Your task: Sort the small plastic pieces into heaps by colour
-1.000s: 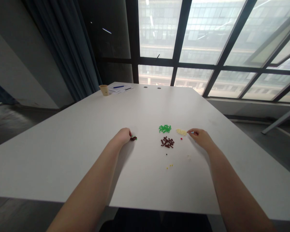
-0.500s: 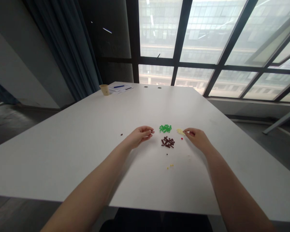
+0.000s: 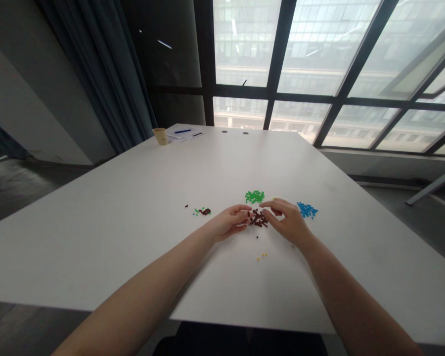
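Observation:
My left hand (image 3: 232,223) is pinched on a small dark brown toy brick piece, at the left edge of a pile of brown bricks (image 3: 260,219). Over the right side of that pile hovers my right hand (image 3: 287,221), its thumb and forefinger apart and nothing visible between them. Just behind both hands lies a heap of green bricks (image 3: 254,197). Pale yellow pieces (image 3: 274,199) are mostly hidden behind my right hand. To its right spreads a pile of blue bricks (image 3: 307,209).
Left of my left hand lie a small brown cluster (image 3: 205,211) and loose green and blue bits. Yellow pieces (image 3: 263,255) and a tiny black piece (image 3: 257,237) lie nearer me. A paper cup (image 3: 160,137), papers and pens (image 3: 183,131) stand at the far left table corner.
My right hand has moved left from the pale yellow pieces to the brown pile, uncovering the blue bricks. My left hand has shifted right and nearer me, uncovering the small cluster.

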The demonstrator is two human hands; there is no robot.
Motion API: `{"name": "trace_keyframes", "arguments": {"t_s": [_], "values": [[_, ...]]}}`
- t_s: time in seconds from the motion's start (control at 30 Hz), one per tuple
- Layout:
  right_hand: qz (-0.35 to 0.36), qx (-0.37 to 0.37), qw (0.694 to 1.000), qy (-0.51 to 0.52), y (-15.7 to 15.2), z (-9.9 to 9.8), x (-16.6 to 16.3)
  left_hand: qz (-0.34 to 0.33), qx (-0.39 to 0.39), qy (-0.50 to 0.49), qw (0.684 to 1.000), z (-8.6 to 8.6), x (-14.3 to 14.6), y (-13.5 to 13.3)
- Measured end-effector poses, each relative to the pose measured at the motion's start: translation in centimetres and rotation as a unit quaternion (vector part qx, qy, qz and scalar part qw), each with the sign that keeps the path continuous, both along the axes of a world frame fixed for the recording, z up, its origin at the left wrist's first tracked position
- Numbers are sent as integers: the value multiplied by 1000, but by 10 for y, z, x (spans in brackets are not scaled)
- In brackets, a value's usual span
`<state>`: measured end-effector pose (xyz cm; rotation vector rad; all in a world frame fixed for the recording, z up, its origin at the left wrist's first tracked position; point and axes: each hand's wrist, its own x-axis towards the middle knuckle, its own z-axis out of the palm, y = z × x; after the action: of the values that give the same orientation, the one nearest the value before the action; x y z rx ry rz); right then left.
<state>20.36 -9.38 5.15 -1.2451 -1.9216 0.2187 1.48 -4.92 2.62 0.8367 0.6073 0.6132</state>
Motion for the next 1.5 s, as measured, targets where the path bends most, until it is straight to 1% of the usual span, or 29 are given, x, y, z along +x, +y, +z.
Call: {"name": "trace_keyframes", "arguments": {"t_s": [0.2,0.37,0.47,0.53,0.6,0.63,0.67,0.7,0.73,0.77,0.8,0.83,0.87,0.9,0.93,0.97,1.0,1.1,1.17,1.27,1.37,1.5], "values": [[44,-7,999,-13,-5,3,-10,-22,25,16,999,3,-1,-1],[51,-10,999,-6,-7,-3,-18,-29,39,17,999,-3,-1,1],[39,-9,999,-9,-7,-5,-23,-27,42,21,999,-6,1,-1],[24,-7,1000,-10,-5,-5,-21,-26,54,32,998,-4,2,-1],[-9,1,1000,-12,-2,-3,-13,-25,84,65,994,1,1,0],[-35,3,999,-16,1,-3,-6,-19,115,98,988,5,-1,3],[-67,-1,997,-24,3,-3,3,-8,158,145,977,8,-5,6],[-99,-14,994,-37,6,-3,12,17,213,206,955,12,-11,11],[-124,-44,990,-55,8,-4,22,54,283,284,914,15,-18,16],[-137,-87,983,-81,11,-6,31,92,357,370,853,18,-26,22],[-142,-133,975,-107,12,-8,38,130,410,452,781,19,-35,27],[-141,-173,966,-130,14,-11,43,155,431,536,709,20,-44,33],[-136,-205,958,-150,14,-14,45,167,425,612,646,20,-53,37],[-131,-228,951,-163,15,-17,46,170,405,673,596,20,-60,41],[-128,-242,946,-172,14,-19,44,163,376,718,562,19,-66,44],[-127,-250,944,-177,14,-22,41,153,345,750,543,19,-70,45],[-127,-254,942,-178,14,-24,38,141,318,770,536,18,-73,46],[-132,-257,940,-179,13,-26,27,106,275,788,540,19,-74,47],[-134,-257,940,-179,12,-26,25,89,281,789,538,19,-73,47],[-143,-256,940,-176,12,-22,29,76,310,783,534,19,-73,49],[-136,-255,940,-182,12,-19,35,70,333,773,536,19,-76,51],[-117,-256,942,-181,12,-18,36,76,338,773,531,19,-77,51]]}}
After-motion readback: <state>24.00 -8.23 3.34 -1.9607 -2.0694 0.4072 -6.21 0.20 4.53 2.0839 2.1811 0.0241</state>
